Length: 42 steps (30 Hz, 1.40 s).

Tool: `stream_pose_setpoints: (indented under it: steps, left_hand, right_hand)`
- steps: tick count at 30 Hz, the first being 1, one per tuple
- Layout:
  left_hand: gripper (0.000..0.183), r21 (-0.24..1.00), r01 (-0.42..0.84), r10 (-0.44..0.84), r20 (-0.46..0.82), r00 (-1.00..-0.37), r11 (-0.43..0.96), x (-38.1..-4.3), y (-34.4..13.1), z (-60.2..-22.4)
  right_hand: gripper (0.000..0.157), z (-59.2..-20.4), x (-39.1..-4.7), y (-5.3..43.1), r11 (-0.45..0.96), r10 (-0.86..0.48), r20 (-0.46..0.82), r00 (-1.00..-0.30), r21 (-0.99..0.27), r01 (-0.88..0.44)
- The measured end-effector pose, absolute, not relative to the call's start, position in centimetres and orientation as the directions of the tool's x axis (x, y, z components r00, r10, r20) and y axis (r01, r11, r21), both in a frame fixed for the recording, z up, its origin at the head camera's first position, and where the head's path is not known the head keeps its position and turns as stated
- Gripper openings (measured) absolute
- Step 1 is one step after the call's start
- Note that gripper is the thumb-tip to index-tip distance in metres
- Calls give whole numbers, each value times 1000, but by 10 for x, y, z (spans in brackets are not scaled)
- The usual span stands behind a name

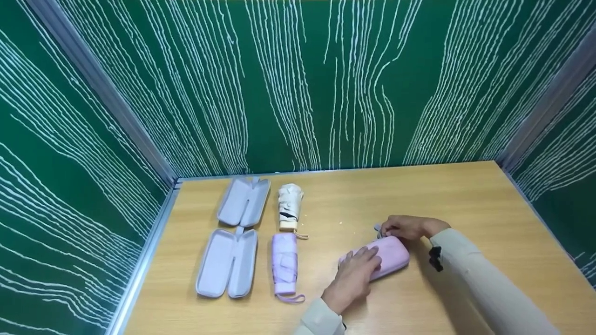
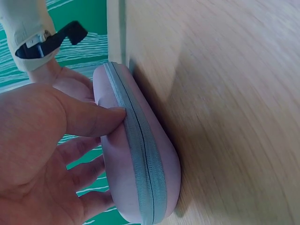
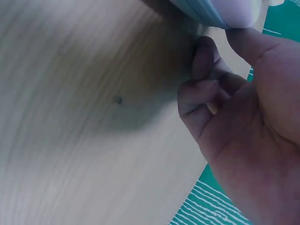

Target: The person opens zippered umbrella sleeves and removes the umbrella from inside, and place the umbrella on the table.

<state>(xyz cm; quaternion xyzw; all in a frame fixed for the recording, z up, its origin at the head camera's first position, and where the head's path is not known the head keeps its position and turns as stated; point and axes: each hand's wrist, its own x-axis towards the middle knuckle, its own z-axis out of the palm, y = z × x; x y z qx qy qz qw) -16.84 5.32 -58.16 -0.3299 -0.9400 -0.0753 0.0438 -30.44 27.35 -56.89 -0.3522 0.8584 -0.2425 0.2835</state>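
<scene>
A pink zippered case (image 1: 394, 253) lies on the table in the head view, closed along the part of its grey zipper (image 2: 149, 168) seen in the left wrist view. My left hand (image 1: 351, 279) holds the case from the near left, its fingers over the top and its thumb against the side by the zipper. At the far edge, my right hand (image 1: 409, 227) has curled fingers pinching beside a small grey strap (image 1: 377, 228). In the right wrist view, the thumb meets the end of the case; the pinched part is mostly hidden.
Two grey cases, one farther back (image 1: 234, 201) and one nearer (image 1: 215, 265), lie opened flat at the left. Beside them are a folded cream umbrella (image 1: 290, 202) and a folded lavender umbrella (image 1: 284, 260), both with wrist loops. Green patterned walls (image 1: 288, 83) border the wooden table (image 1: 447, 190).
</scene>
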Motion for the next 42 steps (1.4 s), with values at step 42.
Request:
stream_pose_setpoints:
  steps: [42]
  left_hand:
    - [52, 156, 625, 609, 139, -781, 765, -167, 49, -587]
  right_hand:
    - [28, -590, -273, 278, 612, -783, 167, -599, 40, -790]
